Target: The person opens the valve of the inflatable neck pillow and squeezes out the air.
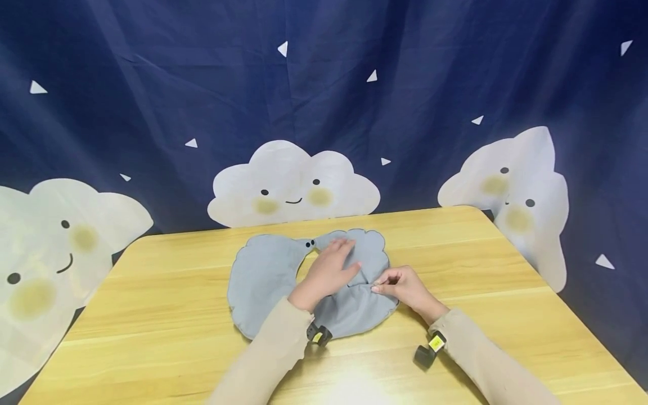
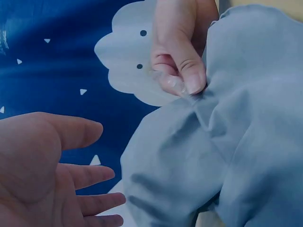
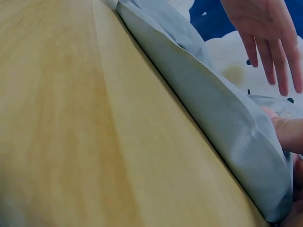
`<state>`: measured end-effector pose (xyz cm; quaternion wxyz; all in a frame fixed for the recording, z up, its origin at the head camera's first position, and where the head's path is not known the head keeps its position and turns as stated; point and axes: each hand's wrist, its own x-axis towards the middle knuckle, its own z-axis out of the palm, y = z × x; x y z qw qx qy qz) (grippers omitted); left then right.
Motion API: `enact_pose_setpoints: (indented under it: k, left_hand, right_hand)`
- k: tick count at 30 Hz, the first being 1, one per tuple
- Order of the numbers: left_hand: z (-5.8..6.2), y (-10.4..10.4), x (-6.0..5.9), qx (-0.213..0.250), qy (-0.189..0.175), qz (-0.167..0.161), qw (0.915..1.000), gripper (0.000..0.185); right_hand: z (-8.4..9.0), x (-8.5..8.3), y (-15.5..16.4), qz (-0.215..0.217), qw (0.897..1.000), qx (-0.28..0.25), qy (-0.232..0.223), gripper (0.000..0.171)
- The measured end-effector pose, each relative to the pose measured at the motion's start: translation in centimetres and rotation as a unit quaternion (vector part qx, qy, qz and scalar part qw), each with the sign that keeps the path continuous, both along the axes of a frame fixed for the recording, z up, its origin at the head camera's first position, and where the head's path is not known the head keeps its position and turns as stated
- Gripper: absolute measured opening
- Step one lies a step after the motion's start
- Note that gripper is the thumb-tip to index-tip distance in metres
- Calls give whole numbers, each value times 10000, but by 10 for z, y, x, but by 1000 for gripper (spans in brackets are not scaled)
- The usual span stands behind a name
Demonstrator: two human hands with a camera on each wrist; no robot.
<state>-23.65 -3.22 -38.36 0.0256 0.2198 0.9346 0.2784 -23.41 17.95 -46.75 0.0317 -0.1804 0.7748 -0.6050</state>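
Observation:
A grey, U-shaped fabric neck pillow (image 1: pixel 265 270) with puckered outer seams lies on the table, its two ends meeting at the back by two dark snaps. With thumb and fingers, my right hand (image 1: pixel 405 288) pinches a small clear plastic valve (image 2: pixel 173 81) at the pillow's right side. Creases run through the cloth from that spot. My left hand (image 1: pixel 329 273) is over the pillow's right half, fingers spread and holding nothing. In the right wrist view, the pillow's edge (image 3: pixel 203 94) stands up from the wood, and the right fingers are partly cut off by the frame.
The pale wooden table (image 1: pixel 167 304) extends around the pillow on all sides. Behind it hangs a dark blue curtain (image 1: pixel 152 101) with white clouds and triangles. Black wrist cameras (image 1: pixel 320 334) are strapped at both beige sleeves.

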Motion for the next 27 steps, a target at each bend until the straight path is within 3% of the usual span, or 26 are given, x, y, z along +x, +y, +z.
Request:
enact_pose_setpoints:
  k: [2, 6, 11, 19, 27]
  left_hand:
    - [-4, 4, -4, -6, 70, -66, 10000, 57]
    - [-11, 13, -14, -133, 499, -174, 9985, 56]
    - [-18, 20, -28, -199, 857, -278, 9957, 59]
    - [-26, 20, -47, -529, 435, -638, 9956, 61]
    - [-43, 21, -53, -691, 78, -890, 9936, 65]
  right_hand:
    - [0, -1, 0, 24, 10000, -7, -8, 5]
    - [1, -1, 1, 23, 10000, -4, -48, 13]
    - [3, 0, 1, 132, 9999, -26, -80, 4]
    - [2, 0, 1, 139, 9999, 53, -63, 10]
    - [-1, -3, 2, 160, 9998, 75, 43, 20]
